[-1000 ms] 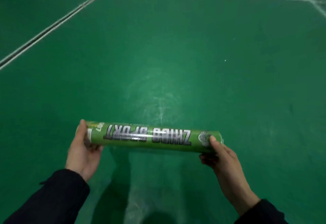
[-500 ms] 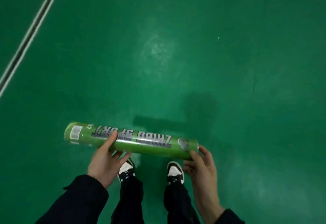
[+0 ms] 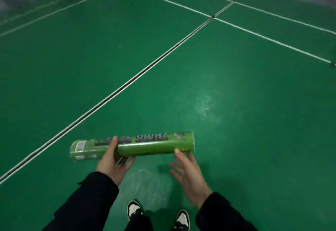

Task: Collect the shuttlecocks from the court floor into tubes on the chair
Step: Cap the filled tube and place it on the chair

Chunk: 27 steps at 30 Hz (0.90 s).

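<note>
Green court floor (image 3: 236,94), left hand (image 3: 113,165) gripping tube (image 3: 145,146), right hand (image 3: 187,173) spread, fingertip touching it

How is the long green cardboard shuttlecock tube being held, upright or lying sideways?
Sideways. The long green cardboard shuttlecock tube lies roughly level above the green court floor, gripped by the left hand; the right hand has its fingers spread.

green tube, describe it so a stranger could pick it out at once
On the green court floor, look low in the middle, above the two shoes. The green tube lies level there, gripped by the left hand. It alone carries printed lettering and a white label.
</note>
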Motion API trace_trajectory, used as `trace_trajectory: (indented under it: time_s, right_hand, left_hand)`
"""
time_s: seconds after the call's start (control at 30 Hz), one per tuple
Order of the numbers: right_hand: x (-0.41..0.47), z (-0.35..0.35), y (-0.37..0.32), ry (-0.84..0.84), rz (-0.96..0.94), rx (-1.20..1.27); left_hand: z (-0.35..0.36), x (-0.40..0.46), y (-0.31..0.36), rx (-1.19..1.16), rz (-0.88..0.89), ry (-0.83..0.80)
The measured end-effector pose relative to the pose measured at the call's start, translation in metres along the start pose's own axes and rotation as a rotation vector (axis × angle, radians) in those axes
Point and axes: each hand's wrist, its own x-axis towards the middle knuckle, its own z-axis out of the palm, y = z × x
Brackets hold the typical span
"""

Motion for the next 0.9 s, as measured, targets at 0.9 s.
trace_trajectory:
  time_s: [0.9]
  right_hand:
    - [0.204, 0.428, 0.068, -0.124, 0.379, -0.017]
  left_hand:
    - [-0.198, 0.128, 0.281, -0.452, 0.204, 0.046]
